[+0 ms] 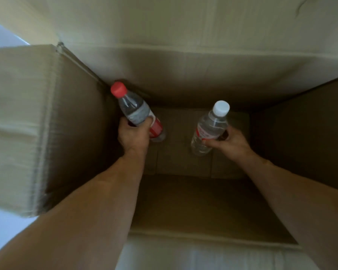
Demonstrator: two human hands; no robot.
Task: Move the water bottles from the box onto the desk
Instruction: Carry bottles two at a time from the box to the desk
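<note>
Gripping one bottle each, the left hand (134, 133) is clamping fingers round the red-capped water bottle (137, 110) and the right hand (229, 141) round the white-capped water bottle (209, 129); either may be snagging the cardboard box (76, 114) wall while lifting.

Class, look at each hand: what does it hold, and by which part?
The left hand grips the red-capped bottle around its labelled middle; the right hand grips the white-capped bottle likewise.

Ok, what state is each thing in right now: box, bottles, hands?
Cardboard box: open, flaps spread.
Red-capped bottle: capped, tilted, inside the box, gripped.
White-capped bottle: capped, tilted, inside the box, gripped.
Left hand: fingers curled round the red-capped bottle.
Right hand: holds the white-capped bottle.
</note>
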